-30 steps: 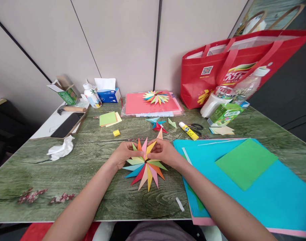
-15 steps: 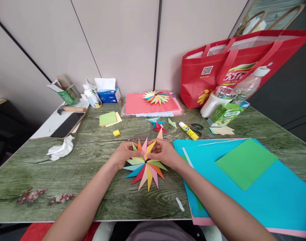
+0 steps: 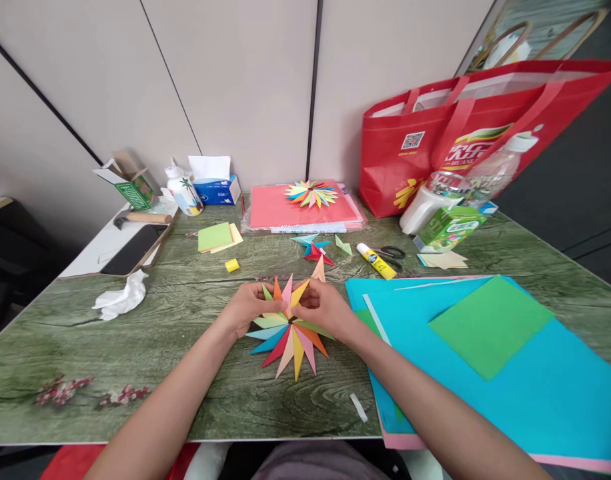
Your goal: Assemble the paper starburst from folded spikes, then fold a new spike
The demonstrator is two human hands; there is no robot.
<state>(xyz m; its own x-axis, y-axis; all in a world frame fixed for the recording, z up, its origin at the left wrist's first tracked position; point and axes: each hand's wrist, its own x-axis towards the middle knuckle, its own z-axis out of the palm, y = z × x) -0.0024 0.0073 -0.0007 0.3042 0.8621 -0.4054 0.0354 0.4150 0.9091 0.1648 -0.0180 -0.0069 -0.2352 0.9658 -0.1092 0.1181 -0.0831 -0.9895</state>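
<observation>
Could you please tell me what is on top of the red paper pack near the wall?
A multicoloured paper star lies on the red paper pack; the patch directly beneath it is covered.

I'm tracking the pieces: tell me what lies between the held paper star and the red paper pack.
The head view shows blue pieces, a red piece, a pale green piece and, by the right hand, a peach piece.

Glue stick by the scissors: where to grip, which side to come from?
I'd pinch the middle of the glue stick across its yellow barrel, from above and the near left. It lies on its side, white end slanting away, so thumb and finger can straddle the long axis. The scissors sit close along its far right side. The right hand is nearer.
</observation>
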